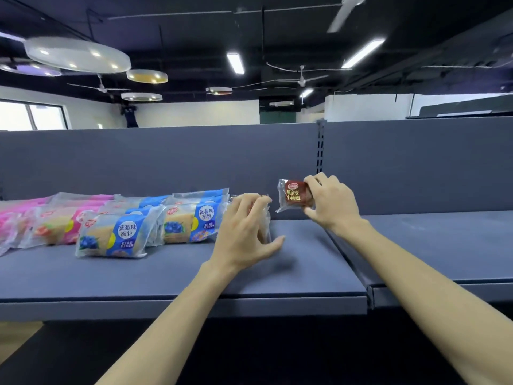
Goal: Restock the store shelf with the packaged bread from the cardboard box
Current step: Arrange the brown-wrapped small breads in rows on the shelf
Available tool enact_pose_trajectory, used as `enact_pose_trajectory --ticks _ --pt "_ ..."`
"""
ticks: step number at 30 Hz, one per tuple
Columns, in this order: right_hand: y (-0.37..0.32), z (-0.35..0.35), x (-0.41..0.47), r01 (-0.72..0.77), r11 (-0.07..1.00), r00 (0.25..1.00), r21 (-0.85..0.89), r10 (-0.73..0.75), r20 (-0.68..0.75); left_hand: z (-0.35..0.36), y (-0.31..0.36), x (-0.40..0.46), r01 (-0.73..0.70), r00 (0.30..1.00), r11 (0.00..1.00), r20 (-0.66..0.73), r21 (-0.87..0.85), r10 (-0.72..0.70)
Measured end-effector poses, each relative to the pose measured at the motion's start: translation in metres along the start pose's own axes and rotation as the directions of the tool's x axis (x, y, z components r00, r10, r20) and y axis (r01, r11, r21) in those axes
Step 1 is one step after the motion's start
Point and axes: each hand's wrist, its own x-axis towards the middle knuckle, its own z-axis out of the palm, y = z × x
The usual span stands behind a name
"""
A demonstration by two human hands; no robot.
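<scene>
My right hand (330,202) holds a small dark-red bread packet (294,195) upright above the grey shelf (172,276), near the back panel. My left hand (245,232) is curled around a clear-wrapped packet (264,221) standing on the shelf, just right of the blue blueberry bread packs (116,236). Most of that packet is hidden by my fingers. Further left lie pink-wrapped bread packs (55,226). The cardboard box is out of view.
The shelf's back panel (166,159) rises behind the packs, with a slotted upright (320,151) at the joint. A second shelf section (444,245) adjoins on the right. Below the shelf edge it is dark.
</scene>
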Motion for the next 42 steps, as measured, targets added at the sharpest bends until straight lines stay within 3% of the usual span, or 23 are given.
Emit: enact_pose_trajectory --ticks 4,10,27,34,42 --pt "-0.002 0.019 0.015 0.007 0.999 0.999 -0.053 -0.004 0.053 0.013 -0.006 -0.004 -0.007 1.0 1.0 -0.005 0.027 0.007" --pt "-0.013 0.047 0.033 -0.067 0.996 0.986 0.059 0.057 0.159 0.02 -0.013 -0.004 -0.014 1.0 1.0 -0.007 0.016 0.014" --pt "-0.012 0.09 0.029 -0.288 0.896 0.953 0.337 0.233 0.196 0.026 -0.017 -0.004 0.032 0.999 0.999 -0.042 0.003 -0.032" --pt "-0.013 0.091 0.027 -0.292 0.831 0.952 0.474 0.205 0.228 0.024 -0.015 -0.007 0.019 0.998 1.0 -0.053 0.008 -0.019" --pt "-0.01 0.094 0.028 -0.25 0.842 0.967 0.478 0.189 0.172 0.025 -0.015 -0.007 0.029 0.999 1.0 -0.046 0.003 -0.029"
